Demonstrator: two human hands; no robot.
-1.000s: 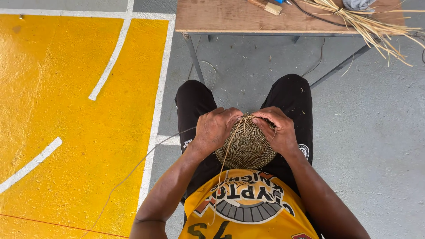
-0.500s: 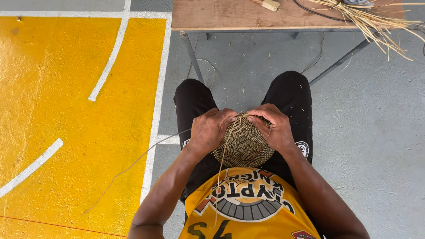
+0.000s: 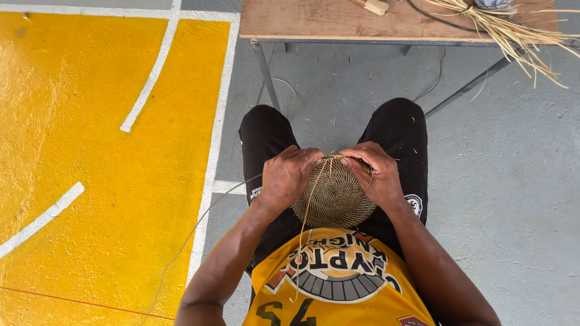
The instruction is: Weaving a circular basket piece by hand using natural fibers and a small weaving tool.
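Seated person, head view looking down at lap. Both hands on a round woven disc (image 3: 336, 196), tan coiled fibre, flat face up toward the camera, held over the lap between the thighs in black shorts (image 3: 399, 127). Left hand (image 3: 289, 176) clamps the disc's left edge, fingers curled over the rim, grip closed on it. Right hand (image 3: 376, 172) covers the upper right edge, fingers bent onto the rim, grip closed on the disc too. Fingertips of both hands nearly meet at the top of the disc. Loose pale strands (image 3: 305, 229) run from the top of the disc down across its face and hang over the yellow jersey (image 3: 332, 284). One long thin strand (image 3: 193, 232) trails from under the left hand out to the left and down over the floor. Floor: grey concrete (image 3: 513, 193) on the right, yellow painted area (image 3: 90, 151) with white lines on the left. Wooden surface (image 3: 320, 21) on metal legs at top, beyond the knees, well apart from the hands; bundle of straw (image 3: 513, 33) lies on its right end, stalks overhanging the edge; small pale object at its top edge, too cut off to identify.
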